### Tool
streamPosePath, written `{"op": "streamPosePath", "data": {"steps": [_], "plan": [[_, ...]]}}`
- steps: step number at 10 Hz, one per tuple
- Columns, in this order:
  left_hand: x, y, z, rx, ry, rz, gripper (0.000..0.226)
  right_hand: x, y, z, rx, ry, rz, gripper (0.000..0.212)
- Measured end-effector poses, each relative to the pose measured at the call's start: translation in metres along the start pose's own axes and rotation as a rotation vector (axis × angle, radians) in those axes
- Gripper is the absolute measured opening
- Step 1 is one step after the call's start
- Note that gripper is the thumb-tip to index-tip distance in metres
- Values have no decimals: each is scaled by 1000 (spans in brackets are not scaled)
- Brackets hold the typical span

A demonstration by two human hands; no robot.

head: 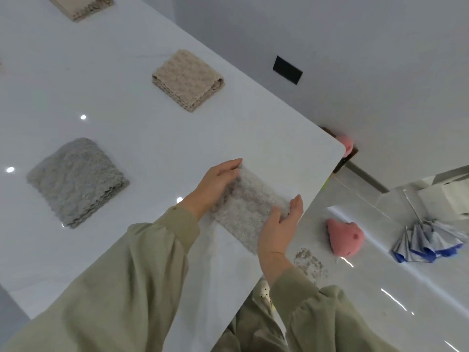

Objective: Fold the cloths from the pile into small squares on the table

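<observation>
2 ends of the pale grey cloth (250, 208) are gripped, on the table (152, 143) near its right edge: left hand (215, 185) fingers curled on the far end, right hand (278, 226) on the near.

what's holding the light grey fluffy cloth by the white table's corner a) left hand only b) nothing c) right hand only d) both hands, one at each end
d: the left hand and the right hand each hold one end of the light grey fluffy cloth on the white table.
</observation>
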State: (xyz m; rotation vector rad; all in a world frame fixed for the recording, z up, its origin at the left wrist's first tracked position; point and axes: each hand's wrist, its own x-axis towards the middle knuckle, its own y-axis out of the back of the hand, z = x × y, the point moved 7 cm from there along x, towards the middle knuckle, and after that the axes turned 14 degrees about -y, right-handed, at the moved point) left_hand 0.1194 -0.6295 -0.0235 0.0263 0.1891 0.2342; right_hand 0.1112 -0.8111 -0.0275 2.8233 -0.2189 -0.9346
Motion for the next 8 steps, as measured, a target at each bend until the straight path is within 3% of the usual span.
{"op": "streamPosePath", "data": {"steps": [5, 7, 8], "plan": [[-6, -12, -6, 17, -9, -45, 40, -3, 1, 9, 11, -39, 33, 57], [-12, -14, 7, 291, -70, -109, 48, -11, 5, -10, -168, 14, -33, 56], [-23, -9, 28, 567, -225, -106, 52, -12, 9, -17, -266, 62, -72, 57]]}}
